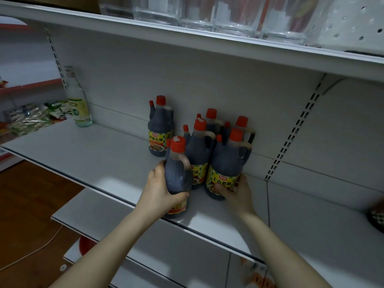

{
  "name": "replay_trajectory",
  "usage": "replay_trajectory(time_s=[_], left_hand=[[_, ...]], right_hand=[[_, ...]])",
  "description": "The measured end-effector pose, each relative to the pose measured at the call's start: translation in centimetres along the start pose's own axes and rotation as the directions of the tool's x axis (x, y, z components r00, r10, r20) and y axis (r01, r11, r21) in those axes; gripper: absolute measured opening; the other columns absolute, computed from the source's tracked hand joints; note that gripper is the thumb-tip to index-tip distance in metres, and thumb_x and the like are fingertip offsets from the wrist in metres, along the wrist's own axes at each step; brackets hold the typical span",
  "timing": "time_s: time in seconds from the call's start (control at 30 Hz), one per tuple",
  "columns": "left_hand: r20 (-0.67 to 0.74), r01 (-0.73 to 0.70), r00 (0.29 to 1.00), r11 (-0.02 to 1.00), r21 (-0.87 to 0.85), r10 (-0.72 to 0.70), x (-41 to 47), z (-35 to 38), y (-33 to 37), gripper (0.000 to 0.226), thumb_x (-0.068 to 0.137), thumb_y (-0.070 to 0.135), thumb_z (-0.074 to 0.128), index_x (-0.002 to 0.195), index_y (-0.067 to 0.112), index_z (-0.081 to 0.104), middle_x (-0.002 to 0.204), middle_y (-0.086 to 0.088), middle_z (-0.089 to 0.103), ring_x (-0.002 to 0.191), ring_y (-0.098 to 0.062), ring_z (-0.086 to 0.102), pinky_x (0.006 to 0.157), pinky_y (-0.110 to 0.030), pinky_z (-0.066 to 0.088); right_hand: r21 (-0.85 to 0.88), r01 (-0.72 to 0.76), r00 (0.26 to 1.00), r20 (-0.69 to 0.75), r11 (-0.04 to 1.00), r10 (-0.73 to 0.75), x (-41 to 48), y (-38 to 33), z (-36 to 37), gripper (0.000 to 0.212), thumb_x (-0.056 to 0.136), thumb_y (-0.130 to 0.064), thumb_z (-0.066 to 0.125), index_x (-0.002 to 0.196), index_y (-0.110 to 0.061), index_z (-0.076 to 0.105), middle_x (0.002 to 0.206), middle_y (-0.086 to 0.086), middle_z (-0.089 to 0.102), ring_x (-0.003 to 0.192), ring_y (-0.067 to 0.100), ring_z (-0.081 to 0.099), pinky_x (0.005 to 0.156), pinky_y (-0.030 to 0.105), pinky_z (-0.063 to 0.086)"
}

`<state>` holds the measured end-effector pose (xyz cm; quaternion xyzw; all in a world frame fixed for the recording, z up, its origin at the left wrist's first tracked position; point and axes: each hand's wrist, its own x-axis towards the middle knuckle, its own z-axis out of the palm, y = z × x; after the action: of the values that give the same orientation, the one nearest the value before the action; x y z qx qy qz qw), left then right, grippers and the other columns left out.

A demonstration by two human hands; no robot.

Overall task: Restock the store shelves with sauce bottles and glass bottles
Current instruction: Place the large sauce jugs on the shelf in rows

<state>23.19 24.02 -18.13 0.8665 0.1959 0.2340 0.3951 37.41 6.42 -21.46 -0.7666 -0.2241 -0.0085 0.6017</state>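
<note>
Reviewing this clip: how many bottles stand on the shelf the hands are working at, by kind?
Dark sauce bottles with red caps: 6
Clear glass bottle with pale label: 1
Total: 7
Not counted: the dark object cut off at the right edge, too little of it shows to tell its kind.

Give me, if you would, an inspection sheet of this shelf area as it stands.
Surface: white shelf, bottles standing on it.
Job's things: six dark sauce bottles with red caps, grouped by the back panel; one clear glass bottle upright at far left.
Clutter: dark item cut off at the right edge, unidentifiable.
Hands: left hand grips the front-left bottle; right hand holds the front-right bottle low down.
Cables: white cord on the wooden floor.
Surroundings: clear glass containers on the upper shelf; packaged goods at far left.
</note>
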Motion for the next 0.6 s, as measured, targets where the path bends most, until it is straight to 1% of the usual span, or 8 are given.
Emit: replay_trajectory(time_s=[0.07, 0.13, 0.27, 0.3, 0.37, 0.43, 0.53, 0.6], left_hand=[[-0.006, 0.001, 1.0, 1.0, -0.003, -0.001, -0.1, 0.04, 0.06, 0.092, 0.049, 0.051, 0.071, 0.128, 0.02, 0.035, 0.118, -0.005, 0.048, 0.106, -0.022, 0.051, 0.078, -0.031, 0.047], [-0.01, -0.004, 1.0, 1.0, -0.001, 0.004, -0.15, 0.05, 0.07, 0.089, 0.052, 0.048, 0.074, 0.127, 0.02, 0.035, 0.118, -0.005, 0.048, 0.106, -0.022, 0.051, 0.078, -0.031, 0.047], [-0.006, -0.008, 1.0, 1.0, -0.004, 0.008, -0.2, 0.03, 0.13, 0.087, 0.058, 0.039, 0.079, 0.129, 0.018, 0.034, 0.12, -0.006, 0.046, 0.108, -0.023, 0.05, 0.081, -0.032, 0.046], [-0.005, -0.009, 1.0, 1.0, -0.003, 0.009, -0.22, 0.0, 0.18, 0.088, 0.058, 0.038, 0.079, 0.13, 0.018, 0.034, 0.121, -0.007, 0.046, 0.108, -0.024, 0.05, 0.082, -0.033, 0.047], [-0.001, -0.007, 1.0, 1.0, -0.002, 0.007, -0.24, 0.01, 0.18, 0.089, 0.058, 0.039, 0.079, 0.131, 0.017, 0.033, 0.121, -0.007, 0.046, 0.109, -0.025, 0.05, 0.083, -0.035, 0.048], [-0.002, -0.004, 1.0, 1.0, -0.002, 0.004, -0.18, 0.04, 0.14, 0.091, 0.057, 0.039, 0.079, 0.132, 0.017, 0.032, 0.122, -0.007, 0.046, 0.11, -0.025, 0.05, 0.085, -0.037, 0.048], [-0.008, -0.006, 1.0, 1.0, 0.001, 0.006, -0.19, 0.11, 0.17, 0.092, 0.056, 0.04, 0.079, 0.132, 0.017, 0.033, 0.123, -0.007, 0.046, 0.111, -0.025, 0.049, 0.085, -0.036, 0.048], [-0.001, -0.013, 1.0, 1.0, 0.0, 0.013, -0.15, 0.07, 0.09, 0.093, 0.055, 0.043, 0.079, 0.132, 0.017, 0.033, 0.123, -0.006, 0.047, 0.111, -0.024, 0.049, 0.086, -0.036, 0.047]], right_hand=[[-0.015, 0.015, 0.999, -0.029, 1.0, -0.016, -0.24, -0.24, 0.37, 0.056, 0.069, 0.0, 0.077, 0.117, -0.006, 0.05, 0.104, -0.004, 0.056, 0.092, 0.005, 0.054, 0.068, -0.002, 0.04], [-0.028, 0.032, 0.997, -0.065, 0.999, -0.034, -0.41, -0.42, 0.7, 0.058, 0.069, -0.004, 0.078, 0.119, -0.002, 0.05, 0.106, -0.002, 0.054, 0.095, 0.009, 0.052, 0.067, -0.004, 0.038], [-0.053, 0.014, 0.997, -0.069, 0.998, -0.018, -0.61, -0.73, 0.85, 0.06, 0.07, -0.003, 0.077, 0.122, -0.001, 0.048, 0.107, -0.002, 0.052, 0.098, 0.01, 0.051, 0.067, -0.006, 0.036], [-0.049, 0.007, 0.998, -0.065, 0.999, -0.01, -0.67, -0.87, 0.81, 0.061, 0.07, -0.005, 0.078, 0.122, -0.002, 0.048, 0.106, -0.003, 0.052, 0.095, 0.009, 0.052, 0.067, -0.006, 0.036], [-0.028, -0.003, 0.999, -0.052, 1.0, 0.001, -0.73, -0.94, 0.72, 0.065, 0.066, -0.017, 0.078, 0.122, -0.005, 0.048, 0.106, -0.007, 0.053, 0.09, 0.001, 0.054, 0.068, -0.004, 0.037], [-0.023, -0.015, 0.999, -0.04, 1.0, 0.014, -0.66, -0.91, 0.69, 0.069, 0.063, -0.022, 0.075, 0.123, -0.005, 0.047, 0.109, -0.005, 0.054, 0.092, 0.003, 0.054, 0.069, -0.004, 0.038], [-0.028, -0.029, 0.999, -0.043, 0.999, 0.028, -0.76, -0.94, 0.75, 0.07, 0.065, -0.018, 0.078, 0.125, -0.003, 0.045, 0.112, -0.002, 0.052, 0.097, 0.008, 0.051, 0.067, -0.005, 0.036], [-0.027, -0.068, 0.996, -0.061, 0.997, 0.067, -0.73, -1.02, 0.85, 0.069, 0.069, -0.013, 0.079, 0.128, -0.004, 0.044, 0.114, -0.001, 0.051, 0.101, 0.009, 0.049, 0.07, 0.001, 0.038]])
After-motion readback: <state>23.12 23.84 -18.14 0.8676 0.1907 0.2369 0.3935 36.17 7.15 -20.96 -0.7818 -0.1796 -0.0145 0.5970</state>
